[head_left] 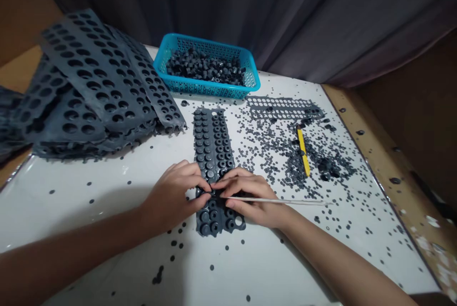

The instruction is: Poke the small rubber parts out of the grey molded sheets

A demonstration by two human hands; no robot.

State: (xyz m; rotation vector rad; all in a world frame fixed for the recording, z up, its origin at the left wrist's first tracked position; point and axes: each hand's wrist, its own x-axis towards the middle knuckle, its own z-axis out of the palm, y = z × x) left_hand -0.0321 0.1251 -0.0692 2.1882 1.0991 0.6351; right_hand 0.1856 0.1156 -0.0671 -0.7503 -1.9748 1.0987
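Note:
A strip of dark grey moulded rubber (210, 144) with rows of round raised plugs lies lengthwise on the white table in front of me. My left hand (174, 189) comes over its left edge, thumb and index finger pinched on a small black rubber plug at the strip's lower middle. My right hand (252, 196) rests over the right side of the strip, fingertips close to the left ones. A thin whitish stick (289, 201) passes between its fingers and points to the right. The spot between both sets of fingertips is partly hidden.
A blue plastic basket (207, 88) full of small black rubber pieces stands behind the strip. Stacked perforated rubber sheets (103, 87) pile up at the left. Rightward lie a punched-out sheet (285, 114), a yellow tool (303, 153) and many scattered black discs (296, 168).

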